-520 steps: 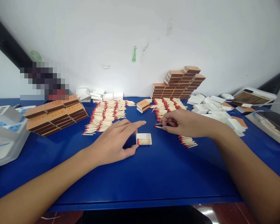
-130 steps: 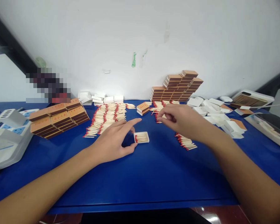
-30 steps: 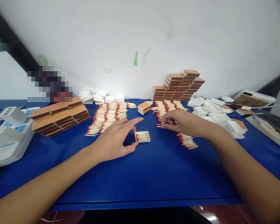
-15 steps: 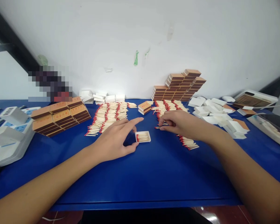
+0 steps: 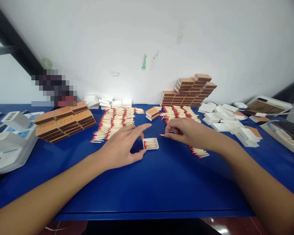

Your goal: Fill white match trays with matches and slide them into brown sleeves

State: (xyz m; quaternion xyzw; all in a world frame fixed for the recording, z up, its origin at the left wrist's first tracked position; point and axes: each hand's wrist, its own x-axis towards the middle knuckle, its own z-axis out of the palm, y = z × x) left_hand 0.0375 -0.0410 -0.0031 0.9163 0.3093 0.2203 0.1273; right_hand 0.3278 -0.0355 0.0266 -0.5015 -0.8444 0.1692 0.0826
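Observation:
A small white matchbox tray (image 5: 155,139) lies on the blue table with several red-headed matches (image 5: 150,145) in it. My left hand (image 5: 123,145) holds the tray's left end between thumb and a bent finger, its index finger stretched out above. To the right of the tray, my right hand (image 5: 182,130) pinches a match (image 5: 162,134), its red head pointing left toward the tray. Behind and under that hand spreads a pile of matches (image 5: 170,112), partly hidden by it. Another match pile (image 5: 116,120) lies behind my left hand.
Closed matchboxes (image 5: 153,113) sit between the piles. Stacked matchboxes stand at the left (image 5: 66,122) and against the wall (image 5: 188,93). White trays lie at the back (image 5: 116,103) and right (image 5: 222,117). A power strip (image 5: 24,156) is far left, a phone (image 5: 287,130) far right.
My right hand has lifted slightly and moved a little left from the pile with a match in its fingertips. My left hand and the tray stay in place.

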